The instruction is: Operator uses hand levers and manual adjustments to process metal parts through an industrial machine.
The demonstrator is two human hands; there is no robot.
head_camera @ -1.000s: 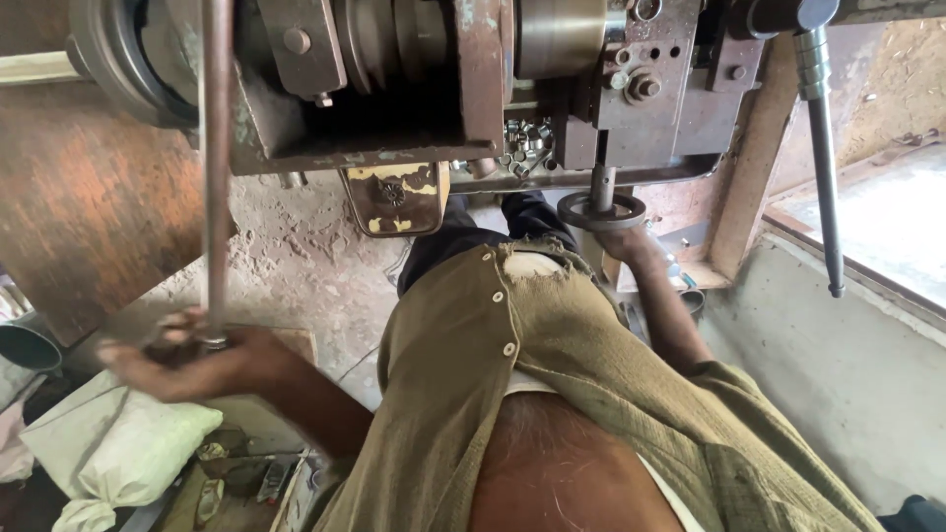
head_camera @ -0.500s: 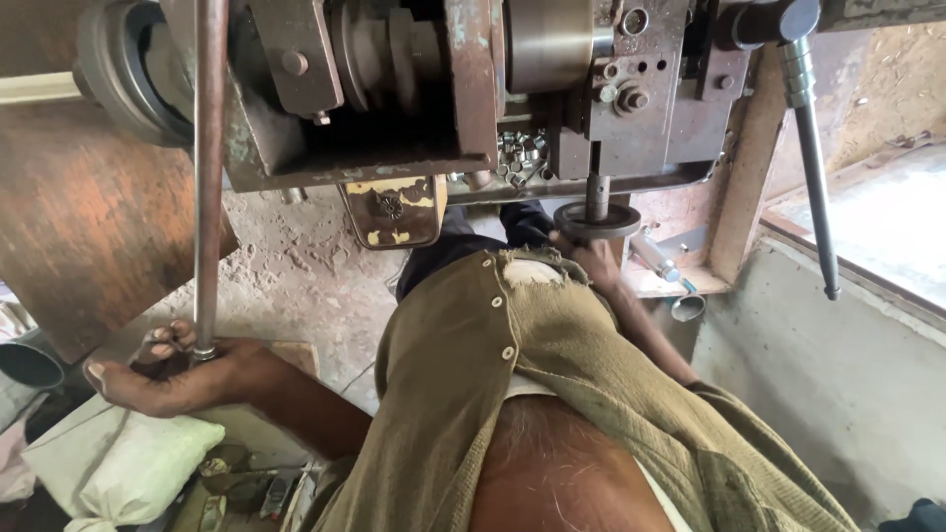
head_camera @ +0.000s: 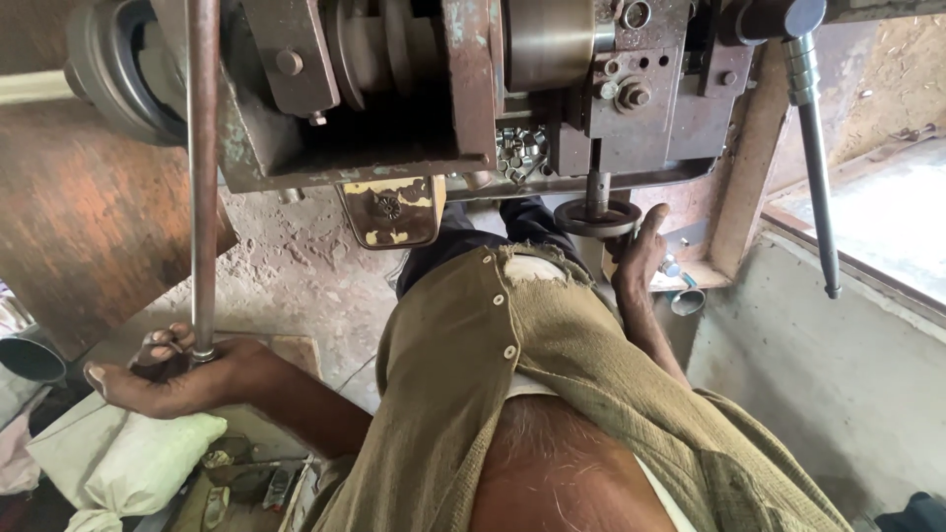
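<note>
Looming across the top, a rusted metalworking machine (head_camera: 424, 89) bears a worn yellow plate (head_camera: 391, 210) at its lower edge. A white sack (head_camera: 128, 458) lies lower left. The left hand (head_camera: 182, 374), its grip closed, holds the long steel lever rod (head_camera: 202, 177); the right hand (head_camera: 639, 258) touches the small round handwheel (head_camera: 596, 218), grip unclear.

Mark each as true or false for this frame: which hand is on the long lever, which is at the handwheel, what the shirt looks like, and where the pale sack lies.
1. The left hand grips the end of the long metal lever. True.
2. The right hand rests in the lap. False: it is at the round handwheel.
3. The shirt is bright blue. False: olive, and unbuttoned.
4. A pale sack lies below the left hand. True.
</note>
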